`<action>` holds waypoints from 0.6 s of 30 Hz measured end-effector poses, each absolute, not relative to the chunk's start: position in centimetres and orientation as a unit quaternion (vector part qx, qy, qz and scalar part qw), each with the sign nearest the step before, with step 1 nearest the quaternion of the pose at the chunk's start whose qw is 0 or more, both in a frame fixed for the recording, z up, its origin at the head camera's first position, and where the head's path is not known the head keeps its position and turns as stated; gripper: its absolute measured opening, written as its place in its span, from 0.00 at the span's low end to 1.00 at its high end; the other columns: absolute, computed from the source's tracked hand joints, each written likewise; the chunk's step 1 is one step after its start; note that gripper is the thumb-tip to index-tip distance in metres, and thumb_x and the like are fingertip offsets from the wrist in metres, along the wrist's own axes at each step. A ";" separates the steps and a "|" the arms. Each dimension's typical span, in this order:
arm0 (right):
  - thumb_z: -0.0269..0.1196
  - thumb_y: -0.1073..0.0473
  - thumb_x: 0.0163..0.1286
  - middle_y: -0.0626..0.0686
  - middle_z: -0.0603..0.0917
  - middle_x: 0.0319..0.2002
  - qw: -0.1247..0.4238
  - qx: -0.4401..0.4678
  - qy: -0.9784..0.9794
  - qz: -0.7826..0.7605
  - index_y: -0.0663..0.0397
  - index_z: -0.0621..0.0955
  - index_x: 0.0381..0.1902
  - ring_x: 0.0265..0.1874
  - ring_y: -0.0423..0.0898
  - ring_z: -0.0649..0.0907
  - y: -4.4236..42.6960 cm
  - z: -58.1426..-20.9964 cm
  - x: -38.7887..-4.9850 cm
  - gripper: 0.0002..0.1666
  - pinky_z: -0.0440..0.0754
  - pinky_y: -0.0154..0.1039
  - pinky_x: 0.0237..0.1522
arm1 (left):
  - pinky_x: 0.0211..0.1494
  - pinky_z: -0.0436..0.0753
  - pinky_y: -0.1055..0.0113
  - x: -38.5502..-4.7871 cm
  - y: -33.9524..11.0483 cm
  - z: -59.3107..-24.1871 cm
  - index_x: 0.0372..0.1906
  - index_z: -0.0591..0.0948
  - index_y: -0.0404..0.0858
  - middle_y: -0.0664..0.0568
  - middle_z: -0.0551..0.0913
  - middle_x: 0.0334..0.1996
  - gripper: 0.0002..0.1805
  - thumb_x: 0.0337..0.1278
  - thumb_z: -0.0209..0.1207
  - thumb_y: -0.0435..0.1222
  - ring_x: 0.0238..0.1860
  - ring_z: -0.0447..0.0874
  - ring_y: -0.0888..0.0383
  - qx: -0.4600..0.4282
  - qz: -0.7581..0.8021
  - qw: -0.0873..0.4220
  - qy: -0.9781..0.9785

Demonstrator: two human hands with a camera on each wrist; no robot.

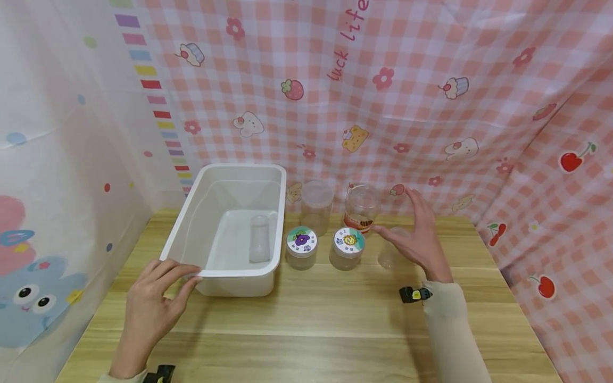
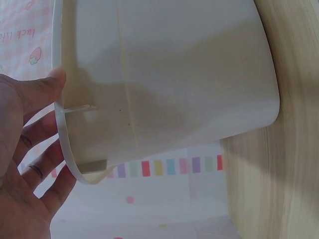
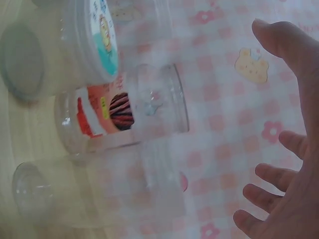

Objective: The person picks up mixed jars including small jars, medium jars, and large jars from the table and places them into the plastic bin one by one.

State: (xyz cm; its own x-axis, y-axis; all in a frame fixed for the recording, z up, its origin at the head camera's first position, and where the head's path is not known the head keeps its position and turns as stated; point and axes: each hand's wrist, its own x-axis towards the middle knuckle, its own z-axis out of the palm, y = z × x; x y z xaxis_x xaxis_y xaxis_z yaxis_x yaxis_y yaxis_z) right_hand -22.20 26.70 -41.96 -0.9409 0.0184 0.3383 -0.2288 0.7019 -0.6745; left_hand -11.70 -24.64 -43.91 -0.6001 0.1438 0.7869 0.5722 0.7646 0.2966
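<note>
My left hand (image 1: 155, 298) grips the near left corner of a white plastic basin (image 1: 239, 273), thumb on one side of the rim and fingers on the other in the left wrist view. Inside the basin lies a clear bottle (image 1: 260, 239). At the right, my right hand (image 1: 421, 242) is spread and holds nothing. It hovers by a clear jar (image 1: 389, 256), partly hidden behind the hand in the head view. Just left of it stands an open-looking clear jar with a red label (image 1: 359, 222), also seen in the right wrist view (image 3: 107, 112).
Between basin and right hand stand a low jar with a purple-fruit lid (image 1: 301, 247) and another with a yellow-figure lid (image 1: 347, 249). A taller clear jar (image 1: 316, 210) stands behind them. The wooden table (image 1: 325, 335) meets a pink checked cloth (image 1: 412, 122) at the back.
</note>
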 end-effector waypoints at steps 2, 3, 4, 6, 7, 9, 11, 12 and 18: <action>0.78 0.40 0.55 0.56 0.51 0.83 0.140 0.037 -0.908 0.394 0.34 0.51 0.83 0.81 0.63 0.51 27.1 -42.3 -22.0 0.67 0.53 0.74 0.73 | 0.33 0.68 0.73 -11.7 -24.6 -43.9 0.36 0.91 0.42 0.55 0.87 0.30 0.26 0.70 0.57 0.59 0.31 0.71 0.60 -0.210 -0.271 0.394 -0.852; 0.78 0.39 0.56 0.54 0.49 0.84 0.130 0.028 -0.906 0.402 0.32 0.50 0.83 0.81 0.62 0.51 27.3 -42.5 -21.9 0.67 0.54 0.74 0.73 | 0.33 0.68 0.73 -11.7 -24.6 -43.9 0.36 0.91 0.42 0.55 0.87 0.30 0.26 0.70 0.57 0.59 0.31 0.71 0.60 -0.210 -0.271 0.394 -0.852; 0.77 0.39 0.57 0.53 0.48 0.84 0.122 0.021 -0.904 0.408 0.31 0.49 0.83 0.82 0.62 0.51 27.5 -42.7 -21.8 0.67 0.54 0.75 0.73 | 0.33 0.68 0.73 -11.7 -24.6 -43.9 0.36 0.91 0.42 0.55 0.87 0.30 0.26 0.70 0.57 0.59 0.31 0.71 0.60 -0.211 -0.271 0.395 -0.852; 0.76 0.38 0.58 0.53 0.47 0.84 0.111 0.013 -0.902 0.418 0.29 0.47 0.83 0.81 0.63 0.51 27.9 -43.2 -21.7 0.67 0.54 0.75 0.72 | 0.33 0.68 0.72 -11.7 -24.6 -43.9 0.36 0.91 0.42 0.55 0.87 0.30 0.26 0.71 0.57 0.59 0.31 0.71 0.60 -0.210 -0.271 0.395 -0.852; 0.76 0.38 0.58 0.53 0.46 0.84 0.105 0.009 -0.900 0.424 0.27 0.46 0.83 0.81 0.63 0.50 28.1 -43.4 -21.7 0.67 0.54 0.76 0.72 | 0.33 0.67 0.72 -11.7 -24.6 -43.9 0.36 0.91 0.42 0.55 0.87 0.30 0.26 0.71 0.56 0.59 0.31 0.71 0.60 -0.210 -0.271 0.395 -0.852; 0.75 0.38 0.59 0.53 0.46 0.84 0.097 0.006 -0.898 0.429 0.26 0.45 0.83 0.81 0.64 0.51 28.5 -43.9 -21.6 0.67 0.54 0.77 0.71 | 0.33 0.67 0.72 -11.6 -24.6 -43.9 0.36 0.91 0.42 0.55 0.87 0.30 0.26 0.70 0.57 0.59 0.31 0.70 0.60 -0.210 -0.272 0.395 -0.852; 0.75 0.37 0.59 0.53 0.46 0.84 0.090 0.006 -0.896 0.434 0.25 0.44 0.83 0.81 0.65 0.51 28.8 -44.4 -21.6 0.67 0.55 0.77 0.71 | 0.33 0.67 0.72 -11.6 -24.6 -43.9 0.36 0.91 0.42 0.55 0.87 0.30 0.24 0.70 0.58 0.58 0.31 0.70 0.60 -0.209 -0.271 0.394 -0.853; 0.75 0.37 0.60 0.52 0.47 0.84 0.086 0.004 -0.895 0.438 0.26 0.44 0.83 0.81 0.65 0.51 28.9 -44.6 -21.6 0.67 0.55 0.76 0.71 | 0.33 0.67 0.72 -11.6 -24.6 -43.9 0.36 0.91 0.42 0.55 0.87 0.30 0.24 0.69 0.59 0.57 0.31 0.70 0.60 -0.209 -0.271 0.394 -0.853; 0.72 0.40 0.64 0.54 0.48 0.84 0.052 0.006 -0.886 0.461 0.37 0.44 0.84 0.80 0.65 0.54 29.6 -45.9 -21.6 0.65 0.56 0.70 0.74 | 0.32 0.67 0.72 -11.6 -24.6 -43.9 0.37 0.91 0.43 0.56 0.87 0.30 0.24 0.70 0.58 0.58 0.32 0.71 0.60 -0.206 -0.272 0.394 -0.853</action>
State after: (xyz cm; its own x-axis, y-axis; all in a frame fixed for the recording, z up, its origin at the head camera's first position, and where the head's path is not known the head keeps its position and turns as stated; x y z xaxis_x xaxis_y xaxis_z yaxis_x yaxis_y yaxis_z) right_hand -21.59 29.60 -45.92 -0.9946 0.0366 0.0971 -0.0586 0.5747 -0.8163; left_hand -11.64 -24.58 -43.89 -0.6041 0.1377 0.7850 0.5663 0.7672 0.3012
